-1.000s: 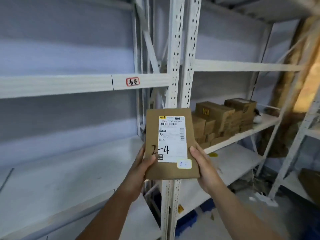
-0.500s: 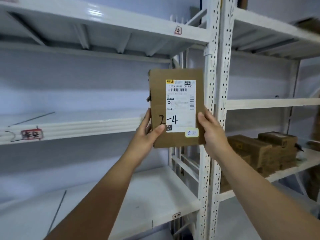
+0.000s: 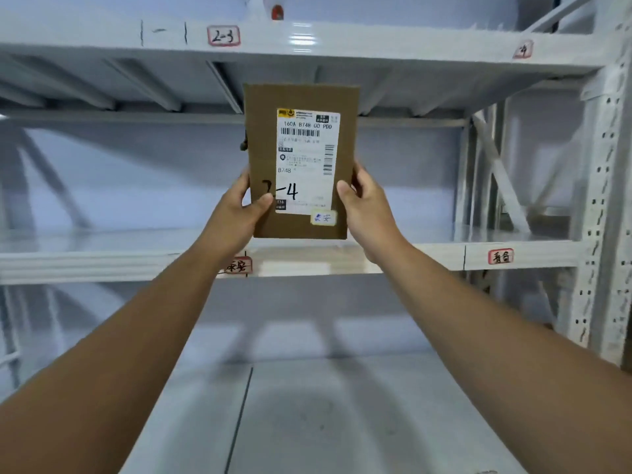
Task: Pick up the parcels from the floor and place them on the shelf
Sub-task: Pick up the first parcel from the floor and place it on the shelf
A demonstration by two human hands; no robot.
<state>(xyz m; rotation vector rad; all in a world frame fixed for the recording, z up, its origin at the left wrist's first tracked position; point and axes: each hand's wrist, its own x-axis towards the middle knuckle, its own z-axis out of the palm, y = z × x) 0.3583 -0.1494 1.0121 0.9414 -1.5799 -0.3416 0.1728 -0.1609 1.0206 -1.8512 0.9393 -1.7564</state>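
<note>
A flat brown cardboard parcel [image 3: 263, 131] with a white shipping label and a handwritten "2-4" is held upright in front of the white metal shelf rack. My left hand [image 3: 236, 213] grips its lower left edge with the thumb on the front. My right hand [image 3: 367, 206] grips its lower right edge. The parcel stands at the height of the bay between the middle shelf [image 3: 102, 265] and the upper shelf [image 3: 376, 42]. Both arms are stretched forward and up.
The upper shelf beam bears a red-framed "2-3" tag [image 3: 223, 35] at the left and another tag [image 3: 523, 49] at the right. The middle beam bears a tag [image 3: 500, 256]. A perforated upright [image 3: 602, 206] stands at the right. The bottom shelf [image 3: 307, 422] lies below my arms.
The view has swung left and upward along the rack, and the stacked boxes at the right have left the frame. Both hands have raised the parcel higher, still gripping it the same way.
</note>
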